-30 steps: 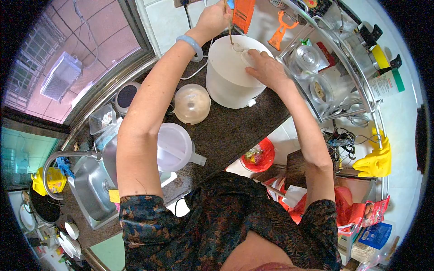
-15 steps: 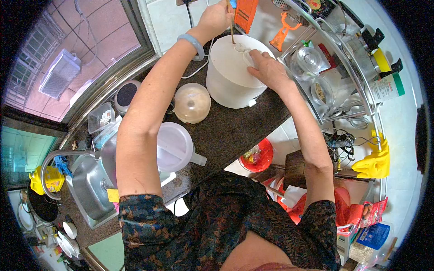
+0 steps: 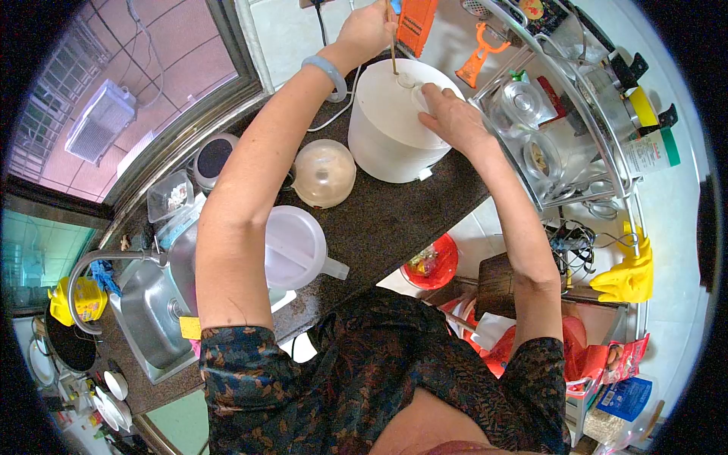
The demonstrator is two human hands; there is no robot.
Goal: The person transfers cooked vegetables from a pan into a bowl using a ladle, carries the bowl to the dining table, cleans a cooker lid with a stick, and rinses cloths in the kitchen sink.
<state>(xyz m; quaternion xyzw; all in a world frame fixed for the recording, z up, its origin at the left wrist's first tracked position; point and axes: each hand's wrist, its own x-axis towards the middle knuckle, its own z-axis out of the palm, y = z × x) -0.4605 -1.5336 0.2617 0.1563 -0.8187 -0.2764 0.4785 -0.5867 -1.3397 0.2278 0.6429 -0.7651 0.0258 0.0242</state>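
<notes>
A white cylindrical container (image 3: 390, 140), its flat top facing me, stands on the dark counter. My left hand (image 3: 369, 32), with a pale bangle at the wrist, is closed around a thin wooden stick (image 3: 393, 59). The stick's lower end meets the container's top beside a small round opening (image 3: 407, 79). On the right side of that top, my right hand (image 3: 455, 119) has its fingers at a small round white cap (image 3: 418, 98); the fingertips are partly hidden. Nearer me are a rounded, cloudy container (image 3: 324, 173) and a translucent pitcher (image 3: 294, 246).
A metal rack (image 3: 565, 98) with jars and utensils borders the right side. Orange peelers hang on the wall. The sink (image 3: 155, 315) and its curved faucet (image 3: 73, 284) lie left. Below the counter edge sits a red bin (image 3: 431, 264). A white cable (image 3: 334, 120) runs behind the container.
The whole view has shifted slightly. Both hands keep nearly the same places on and above the white container, with the stick still at its top.
</notes>
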